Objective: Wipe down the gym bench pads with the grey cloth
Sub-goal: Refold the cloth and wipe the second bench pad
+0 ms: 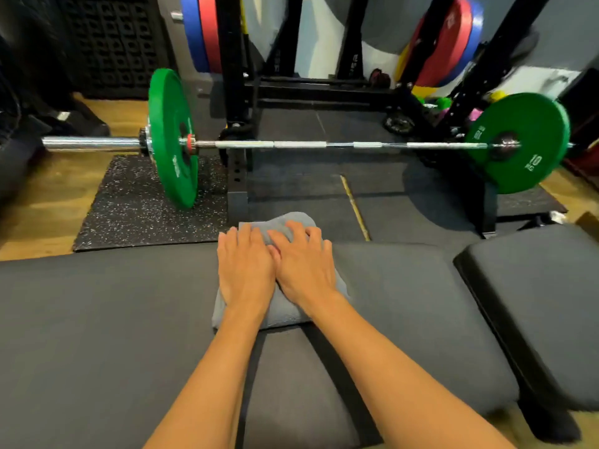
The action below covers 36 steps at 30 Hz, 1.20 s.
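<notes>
Both my hands press flat on the grey cloth (281, 314), which lies on the long bench pad (97, 319) at its far edge, its front end hanging just over. My left hand (245, 270) has its fingers stretched out and together; my right hand (303, 265) sits touching it, fingers spread and slightly curled into the cloth. A smaller pad (538, 306) lies to the right, apart across a narrow gap. Beyond the bench, a barbell (291, 144) crosses the floor mats with a green plate (173, 137) at each end; the right plate (525, 142) reads "10 KG". Black rack posts (234, 76) stand behind, with red and blue plates (202, 30) stored on them.
</notes>
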Each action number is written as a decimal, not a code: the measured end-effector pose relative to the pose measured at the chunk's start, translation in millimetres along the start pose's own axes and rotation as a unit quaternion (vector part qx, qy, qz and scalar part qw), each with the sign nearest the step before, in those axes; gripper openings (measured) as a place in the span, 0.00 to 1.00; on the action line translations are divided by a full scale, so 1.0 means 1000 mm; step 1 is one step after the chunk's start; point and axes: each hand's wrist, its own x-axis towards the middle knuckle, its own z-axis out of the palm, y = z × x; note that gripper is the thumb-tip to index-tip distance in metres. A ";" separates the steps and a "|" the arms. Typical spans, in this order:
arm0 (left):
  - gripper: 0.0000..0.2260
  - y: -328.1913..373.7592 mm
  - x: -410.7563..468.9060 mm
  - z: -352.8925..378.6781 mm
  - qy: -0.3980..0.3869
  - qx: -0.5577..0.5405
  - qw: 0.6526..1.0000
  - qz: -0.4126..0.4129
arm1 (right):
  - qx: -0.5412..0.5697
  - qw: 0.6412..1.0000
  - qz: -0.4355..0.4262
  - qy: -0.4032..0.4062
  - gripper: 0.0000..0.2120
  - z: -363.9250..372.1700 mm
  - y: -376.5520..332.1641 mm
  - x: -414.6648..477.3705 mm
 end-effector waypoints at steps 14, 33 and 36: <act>0.16 0.260 -0.049 0.070 -0.021 -0.051 0.982 0.178 | -0.043 0.973 0.219 0.052 0.19 -0.066 0.242 -0.112; 0.21 0.025 -0.122 0.013 -0.023 -0.093 0.984 0.151 | -0.117 0.982 0.147 0.025 0.21 -0.023 -0.002 -0.165; 0.21 -0.058 -0.111 -0.004 -0.011 -0.087 0.991 0.106 | -0.111 0.989 0.091 0.021 0.22 -0.005 -0.079 -0.141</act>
